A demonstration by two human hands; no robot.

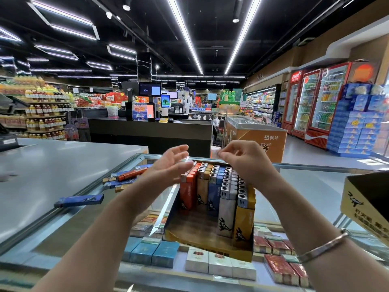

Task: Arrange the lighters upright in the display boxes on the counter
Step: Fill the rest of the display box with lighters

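A yellow display box [210,247] stands on the glass counter [311,186], its back and right part filled with upright lighters [219,186] in orange, tan, blue, white and yellow; its front left part is bare. My left hand [168,165] hovers with fingers spread above the box's far left corner, holding nothing I can see. My right hand [242,159] hangs over the far right rows with loosely curled fingers, thumb and forefinger close together; whether they pinch anything is unclear. Loose lighters [126,178] lie flat to the left, and a blue lighter [79,200] lies apart.
A second yellow box [368,209] sits at the right edge of the counter. Cigarette packs [219,264] show under the glass. A grey counter top [63,161] spreads to the left. Beyond are a checkout desk, a freezer chest and drink fridges.
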